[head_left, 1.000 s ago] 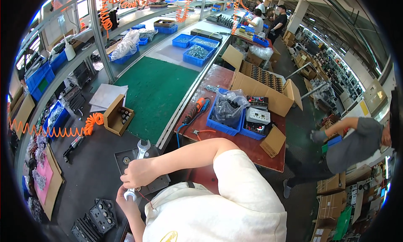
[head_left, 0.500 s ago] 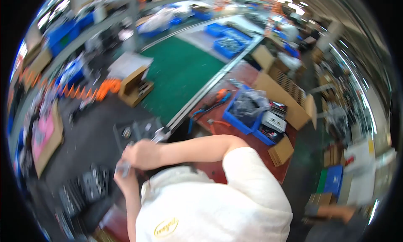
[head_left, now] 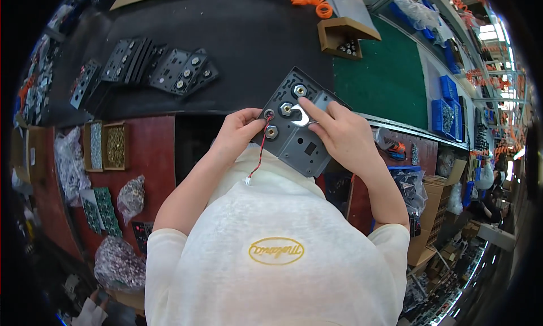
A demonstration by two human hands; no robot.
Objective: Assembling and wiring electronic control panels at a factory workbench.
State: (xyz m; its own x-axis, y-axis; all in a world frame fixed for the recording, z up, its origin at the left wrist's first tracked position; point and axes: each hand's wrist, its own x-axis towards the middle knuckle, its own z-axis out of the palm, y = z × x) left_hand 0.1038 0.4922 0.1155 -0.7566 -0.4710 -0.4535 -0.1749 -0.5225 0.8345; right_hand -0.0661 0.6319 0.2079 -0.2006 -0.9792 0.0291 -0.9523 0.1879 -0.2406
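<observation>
A dark grey metal panel (head_left: 288, 143) is tilted in front of my chest. My left hand (head_left: 240, 135) grips its left edge, thumb near a hole where a twisted red and black wire (head_left: 261, 155) comes out, ending in a white connector. Several hex nuts show on the face, among them an upper nut (head_left: 300, 91), a middle nut (head_left: 287, 109) and a lower nut (head_left: 271, 132). My right hand (head_left: 346, 135) is closed on an open-end wrench (head_left: 300, 116). The wrench's jaw is beside the middle nut; its handle is mostly hidden by my fingers.
Similar dark panels (head_left: 175, 71) lie stacked on the black bench mat (head_left: 249, 49). A cardboard box (head_left: 334, 35) of small metal parts stands beyond the panel, by a green mat (head_left: 384, 71). Bins of small parts (head_left: 117, 147), circuit boards (head_left: 102, 210) and bagged pieces (head_left: 131, 199) lie at left.
The view has swung round and sharpened from blur. My hands, close together before with the right arm reaching across, are now apart on either side of the raised panel.
</observation>
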